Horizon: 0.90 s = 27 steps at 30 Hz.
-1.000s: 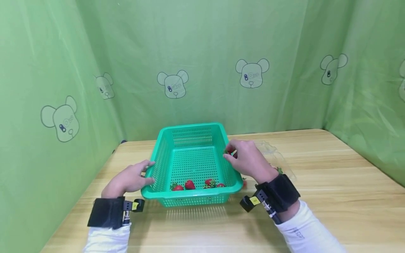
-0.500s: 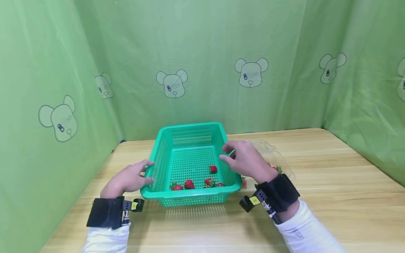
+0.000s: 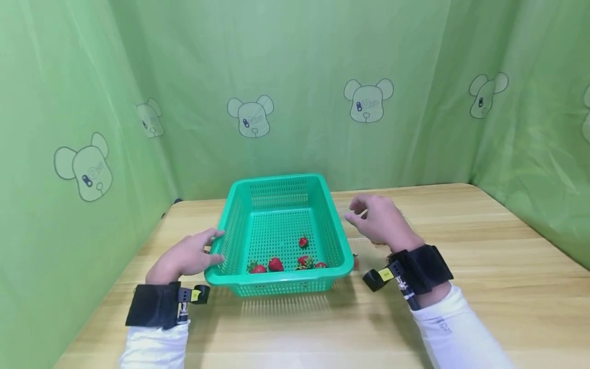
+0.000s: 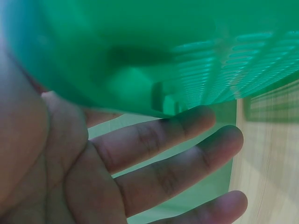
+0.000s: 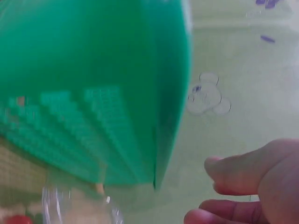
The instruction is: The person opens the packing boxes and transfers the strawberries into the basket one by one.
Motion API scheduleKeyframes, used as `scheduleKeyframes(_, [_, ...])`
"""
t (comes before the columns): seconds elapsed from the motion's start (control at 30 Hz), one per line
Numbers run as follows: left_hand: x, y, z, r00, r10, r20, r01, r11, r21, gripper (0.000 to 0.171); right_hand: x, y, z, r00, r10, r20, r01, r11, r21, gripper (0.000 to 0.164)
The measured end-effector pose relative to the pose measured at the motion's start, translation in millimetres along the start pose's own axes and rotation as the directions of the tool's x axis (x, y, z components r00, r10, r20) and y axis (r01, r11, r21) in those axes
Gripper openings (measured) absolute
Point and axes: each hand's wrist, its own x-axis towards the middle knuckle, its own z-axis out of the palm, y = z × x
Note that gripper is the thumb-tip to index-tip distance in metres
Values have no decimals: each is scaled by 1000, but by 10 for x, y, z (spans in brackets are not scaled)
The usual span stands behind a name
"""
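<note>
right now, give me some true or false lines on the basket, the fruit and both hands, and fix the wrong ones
1. The left hand touches the rim of the green basket. True.
2. The right hand is outside the basket, apart from its rim. True.
3. The right hand's fingers pinch a strawberry. False: the right wrist view shows nothing between thumb and fingers.
4. Most strawberries in the basket lie at its far end. False: most lie along the side nearest the person.
5. No fruit shows outside the basket. False: a partly hidden strawberry shows just past its right side.
</note>
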Motion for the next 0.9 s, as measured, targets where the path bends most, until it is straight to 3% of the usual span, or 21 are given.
scheduleKeyframes(0.2, [-17, 32, -26, 1000, 12, 5, -12, 1000, 4, 62, 24, 220, -34, 997, 67, 31, -66, 997, -35, 30])
scheduleKeyframes(0.4, [-32, 50, -32, 1000, 12, 14, -12, 1000, 1, 62, 49, 422, -1, 978, 175, 114, -167, 983, -78, 31])
scheduleKeyframes(0.9, [-17, 26, -24, 1000, -2, 18, 2, 1000, 4, 62, 74, 706, 149, 961, 212, 180, -198, 976, -89, 35])
